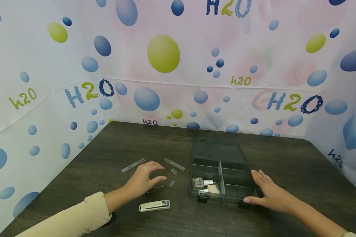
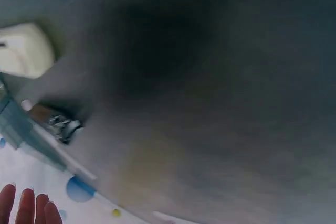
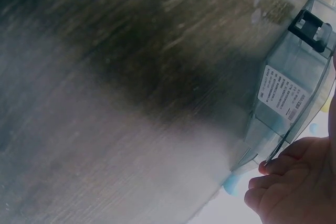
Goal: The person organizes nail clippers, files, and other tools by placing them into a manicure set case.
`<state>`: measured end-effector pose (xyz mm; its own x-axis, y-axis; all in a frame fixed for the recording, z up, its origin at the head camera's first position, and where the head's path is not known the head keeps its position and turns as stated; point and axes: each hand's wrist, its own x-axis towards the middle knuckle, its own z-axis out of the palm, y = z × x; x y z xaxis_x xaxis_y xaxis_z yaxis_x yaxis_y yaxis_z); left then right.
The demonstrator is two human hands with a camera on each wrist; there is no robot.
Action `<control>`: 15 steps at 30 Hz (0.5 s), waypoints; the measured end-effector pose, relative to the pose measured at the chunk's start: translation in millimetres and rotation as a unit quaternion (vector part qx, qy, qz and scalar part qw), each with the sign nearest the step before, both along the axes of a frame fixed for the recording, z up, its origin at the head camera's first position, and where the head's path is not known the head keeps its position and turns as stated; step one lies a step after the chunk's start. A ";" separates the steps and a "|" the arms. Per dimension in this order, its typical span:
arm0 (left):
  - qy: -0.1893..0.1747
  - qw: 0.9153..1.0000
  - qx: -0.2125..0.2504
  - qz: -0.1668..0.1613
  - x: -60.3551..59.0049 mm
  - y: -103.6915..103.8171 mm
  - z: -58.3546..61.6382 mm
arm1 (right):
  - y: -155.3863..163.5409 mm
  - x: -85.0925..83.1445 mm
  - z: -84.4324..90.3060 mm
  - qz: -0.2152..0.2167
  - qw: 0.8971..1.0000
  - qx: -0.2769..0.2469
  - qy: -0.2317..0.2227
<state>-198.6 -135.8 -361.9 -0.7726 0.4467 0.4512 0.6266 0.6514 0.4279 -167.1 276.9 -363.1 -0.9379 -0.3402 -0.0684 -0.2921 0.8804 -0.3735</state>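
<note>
Your left hand [image 1: 143, 181], fingers loosely spread and holding nothing, hovers lower left of centre over the tweezers [image 1: 155, 189]. Your right hand [image 1: 268, 194] lies flat against the open organizer box [image 1: 225, 171], right of centre. About three items sit inside. Still loose: two clear strips [image 1: 133, 165], two small tips [image 1: 173, 171], one white clipper [image 1: 154, 205].

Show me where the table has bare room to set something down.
Free: far left corner beyond the clear strips, and right of the box. Crowded: around the left hand, with tweezers and clipper.
</note>
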 end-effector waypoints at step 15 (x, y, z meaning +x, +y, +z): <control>-0.060 0.998 -0.028 -0.014 11.9 -31.7 -14.6 | -0.7 0.4 -0.3 0.001 1.000 -0.011 0.004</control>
<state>-186.7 -167.5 -376.4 -0.8057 0.4913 0.3310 0.5923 0.6585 0.4644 -166.6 276.3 -363.4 -0.9375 -0.3438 -0.0532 -0.2973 0.8713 -0.3905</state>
